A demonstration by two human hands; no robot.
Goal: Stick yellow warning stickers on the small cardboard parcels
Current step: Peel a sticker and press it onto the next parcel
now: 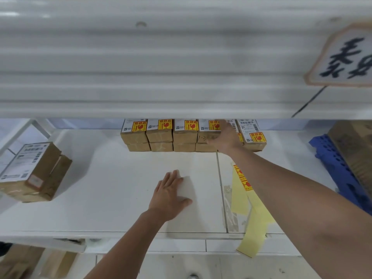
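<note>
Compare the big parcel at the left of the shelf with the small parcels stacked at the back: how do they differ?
The big parcel lies alone and skewed; the small parcels stand in a tidy two-high row. The small ones visibly carry yellow warning stickers; the big one shows only a white shipping label. The right hand touches the row; nothing touches the big parcel. All are brown cardboard with white labels.

Upper shelf (pixel 181 77) hides parcel row (pixel 185 133) tops; right hand (pixel 225 137) fingertips hidden; sign (pixel 346 57) cut off, blurred.
</note>
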